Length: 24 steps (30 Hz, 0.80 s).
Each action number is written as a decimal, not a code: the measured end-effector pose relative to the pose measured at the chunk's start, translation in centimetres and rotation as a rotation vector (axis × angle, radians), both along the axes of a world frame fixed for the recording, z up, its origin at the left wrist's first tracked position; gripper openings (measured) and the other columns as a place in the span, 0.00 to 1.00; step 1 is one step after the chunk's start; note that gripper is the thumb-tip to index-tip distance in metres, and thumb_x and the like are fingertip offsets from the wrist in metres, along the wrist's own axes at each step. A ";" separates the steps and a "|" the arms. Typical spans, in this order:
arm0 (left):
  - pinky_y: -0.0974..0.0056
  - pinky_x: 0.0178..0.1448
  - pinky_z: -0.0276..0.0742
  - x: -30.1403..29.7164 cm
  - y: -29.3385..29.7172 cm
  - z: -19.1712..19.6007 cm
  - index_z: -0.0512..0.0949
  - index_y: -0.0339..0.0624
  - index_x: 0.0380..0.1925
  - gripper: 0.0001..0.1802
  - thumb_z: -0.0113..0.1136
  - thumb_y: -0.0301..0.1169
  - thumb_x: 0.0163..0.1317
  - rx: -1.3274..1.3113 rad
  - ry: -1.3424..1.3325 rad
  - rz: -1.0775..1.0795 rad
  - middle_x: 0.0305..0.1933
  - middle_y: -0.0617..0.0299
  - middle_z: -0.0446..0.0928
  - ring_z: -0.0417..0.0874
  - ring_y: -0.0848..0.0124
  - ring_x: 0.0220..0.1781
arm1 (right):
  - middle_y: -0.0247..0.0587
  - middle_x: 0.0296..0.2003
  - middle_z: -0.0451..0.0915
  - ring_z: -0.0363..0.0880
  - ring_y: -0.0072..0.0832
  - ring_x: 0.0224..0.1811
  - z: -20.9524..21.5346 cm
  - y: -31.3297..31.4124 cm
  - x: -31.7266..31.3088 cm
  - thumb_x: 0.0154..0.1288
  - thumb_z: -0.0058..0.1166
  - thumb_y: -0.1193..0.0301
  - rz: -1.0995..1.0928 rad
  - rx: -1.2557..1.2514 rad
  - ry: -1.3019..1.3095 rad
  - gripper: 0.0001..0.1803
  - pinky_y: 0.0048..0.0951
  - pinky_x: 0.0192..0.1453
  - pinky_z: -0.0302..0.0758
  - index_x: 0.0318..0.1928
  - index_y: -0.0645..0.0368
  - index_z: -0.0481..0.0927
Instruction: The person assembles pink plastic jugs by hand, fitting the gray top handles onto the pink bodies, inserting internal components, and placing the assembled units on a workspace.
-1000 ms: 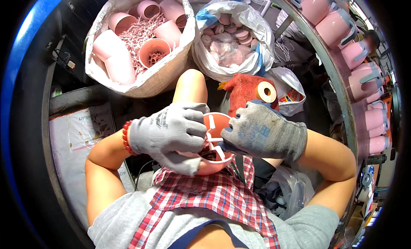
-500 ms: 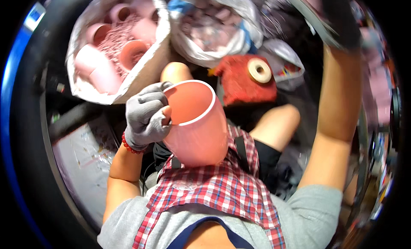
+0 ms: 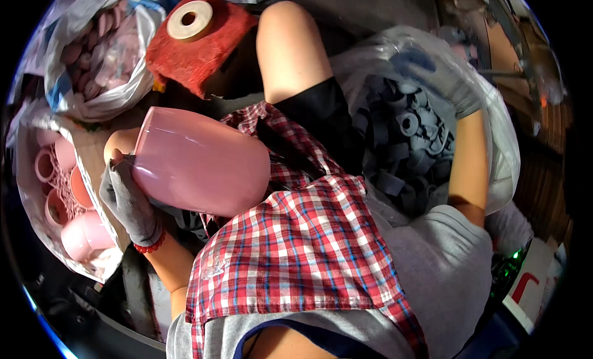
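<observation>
My left hand (image 3: 128,195), in a grey glove with its thumb tip bare, grips the rim of a pink, smooth, tapering tub (image 3: 201,161). The tub lies tilted on its side over my lap, its closed end toward the right and its mouth turned away from view. My right hand (image 3: 441,84), gloved in grey, is inside a clear plastic bag (image 3: 503,155) at my right. Loose dark grey rings and short curved pieces (image 3: 411,133) fill that bag. Motion smears the right hand's fingers, so I cannot tell whether they hold a piece.
A red cloth-covered block (image 3: 204,47) carries a cream tape roll (image 3: 189,20) ahead of my knees. To its left, a white sack (image 3: 143,56) holds pink pieces. A lined carton (image 3: 92,167) at far left contains several pink tubs and shredded filler.
My view has swung right, bringing the bag of grey pieces into sight. My right arm has come down from high up into that bag. The pink tub has tipped onto its side.
</observation>
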<state>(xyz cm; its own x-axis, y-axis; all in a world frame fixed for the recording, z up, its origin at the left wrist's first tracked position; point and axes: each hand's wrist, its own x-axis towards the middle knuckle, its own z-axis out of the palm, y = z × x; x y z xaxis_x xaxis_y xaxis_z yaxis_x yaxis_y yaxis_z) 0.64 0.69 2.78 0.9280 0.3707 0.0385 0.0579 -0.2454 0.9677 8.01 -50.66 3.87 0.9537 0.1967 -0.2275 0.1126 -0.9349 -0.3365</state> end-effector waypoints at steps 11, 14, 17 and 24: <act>0.60 0.66 0.64 3.0 1.9 -0.4 0.54 0.34 0.67 0.37 0.52 0.43 0.64 -0.161 -0.057 -0.451 0.69 0.48 0.59 0.68 0.63 0.64 | 0.57 0.60 0.68 0.69 0.49 0.61 -16.0 -11.0 -13.3 0.52 0.58 0.43 -0.590 -0.583 0.495 0.49 0.46 0.63 0.67 0.68 0.55 0.57; 0.55 0.71 0.56 1.9 3.1 -2.3 0.51 0.36 0.69 0.50 0.54 0.59 0.56 -0.437 0.079 -0.410 0.71 0.48 0.56 0.62 0.59 0.70 | 0.52 0.70 0.51 0.49 0.48 0.72 -15.8 -7.7 -12.6 0.50 0.62 0.47 -0.301 -0.933 0.437 0.53 0.54 0.71 0.52 0.71 0.51 0.50; 0.52 0.71 0.58 1.9 4.0 -3.9 0.51 0.35 0.68 0.64 0.59 0.71 0.41 -0.687 0.147 -0.523 0.70 0.49 0.57 0.63 0.56 0.69 | 0.52 0.73 0.40 0.43 0.50 0.74 -23.8 -14.5 -19.0 0.52 0.58 0.60 -0.389 -0.718 0.286 0.53 0.53 0.71 0.49 0.73 0.55 0.41; 0.57 0.68 0.60 -2.4 7.3 -8.1 0.57 0.30 0.64 0.58 0.73 0.55 0.41 -0.850 0.015 -0.701 0.64 0.52 0.65 0.66 0.63 0.65 | 0.56 0.65 0.59 0.57 0.52 0.67 -14.8 -8.9 -14.0 0.36 0.72 0.51 -0.364 -0.531 0.299 0.67 0.41 0.67 0.62 0.72 0.56 0.41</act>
